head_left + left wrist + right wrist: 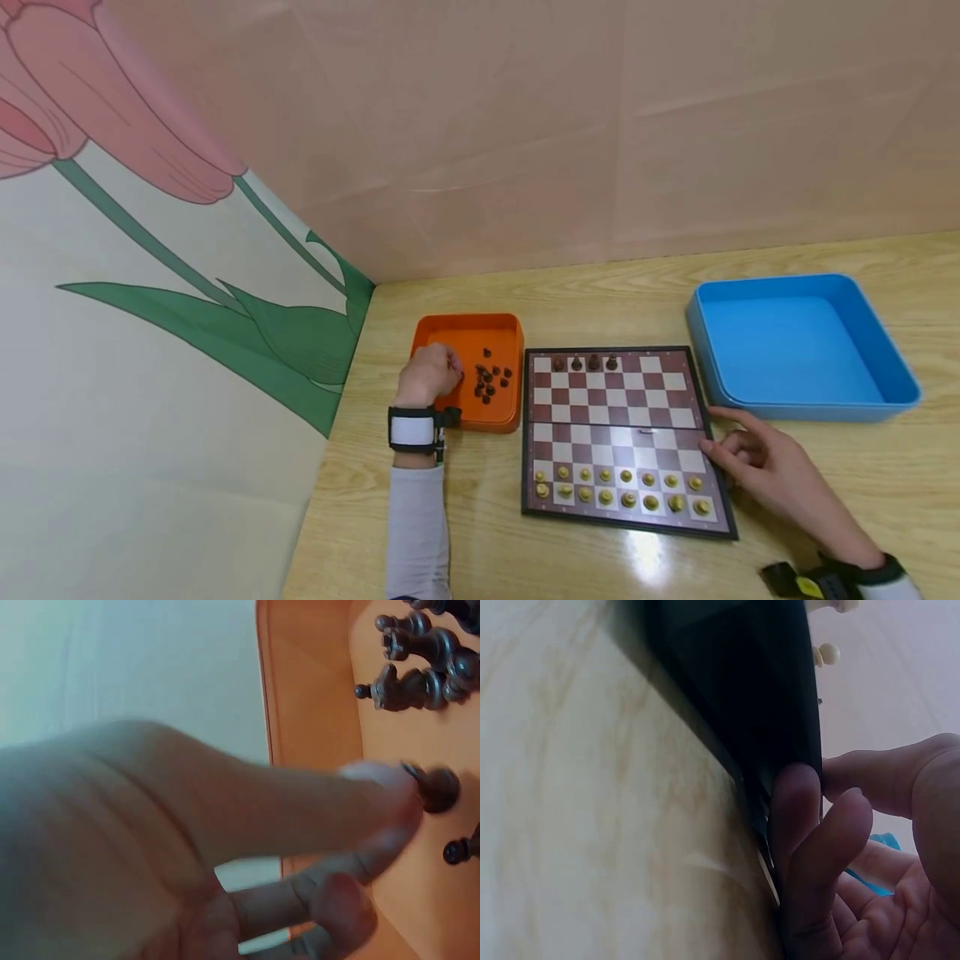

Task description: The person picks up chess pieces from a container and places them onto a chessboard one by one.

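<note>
Grey cloth sleeves the left forearm nearest the camera, and a black strap with a white panel circles that wrist; another black wrist strap sits low at the right, over the pale wooden table. Along the near side of the chessboard, gold pieces stand in two rows of eight. The right hand holds the board's right edge, its thumb on top and a fingertip against the dark side, with the index finger reaching forward near the blue tray. To the left of the board, the left hand reaches into the orange tray, thumb and finger narrowed in a pinch on a dark chess piece, low over the tray's floor and slightly blurred in the wrist view. Just right of that hand, loose dark pieces lie mostly clustered together. Four more dark pieces, the upright dark pieces, stand side by side at the left of the board's farthest row. Beyond the board's right side rests the blue tray. Flower-printed fabric hangs at the left, and a plain pinkish-brown sheet rises behind the table.
</note>
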{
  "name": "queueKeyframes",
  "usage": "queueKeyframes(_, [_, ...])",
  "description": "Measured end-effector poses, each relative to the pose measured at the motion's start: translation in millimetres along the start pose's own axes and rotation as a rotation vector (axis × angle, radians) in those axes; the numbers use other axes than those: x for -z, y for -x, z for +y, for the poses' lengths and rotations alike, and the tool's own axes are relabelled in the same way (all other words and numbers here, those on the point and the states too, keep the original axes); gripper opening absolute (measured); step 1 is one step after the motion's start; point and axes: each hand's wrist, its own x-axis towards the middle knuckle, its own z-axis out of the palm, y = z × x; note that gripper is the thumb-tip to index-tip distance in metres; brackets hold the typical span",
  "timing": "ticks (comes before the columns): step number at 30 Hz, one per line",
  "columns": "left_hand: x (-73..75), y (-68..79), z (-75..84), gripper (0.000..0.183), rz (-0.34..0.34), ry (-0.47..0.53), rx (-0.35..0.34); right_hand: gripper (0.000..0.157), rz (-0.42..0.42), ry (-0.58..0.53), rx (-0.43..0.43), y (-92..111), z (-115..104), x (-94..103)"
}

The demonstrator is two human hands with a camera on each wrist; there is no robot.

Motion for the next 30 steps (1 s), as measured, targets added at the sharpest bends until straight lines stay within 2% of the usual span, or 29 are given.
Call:
queueKeyframes(11, [9.1,7.8,7.4,0.013,0.027,0.124,-0.16,0.071,0.009,0.003,0.005,0,0,-0.9])
queueKeyframes(19, [8.8,8.1,10.8,0.01,0.085,0.253,-0.215,0.071,0.011,0.008,0.012,1,0,-1.1])
queueKeyframes(25, [4.3,9.4,27.7,0.011,0.124,0.326,-0.261,0.069,0.021,0.009,0.025,1,2,-1.6])
queueKeyframes(30, [-4.6,8.8,43.6,0.013,0.087,0.36,-0.289,0.07,0.021,0.007,0.025,1,2,-1.7])
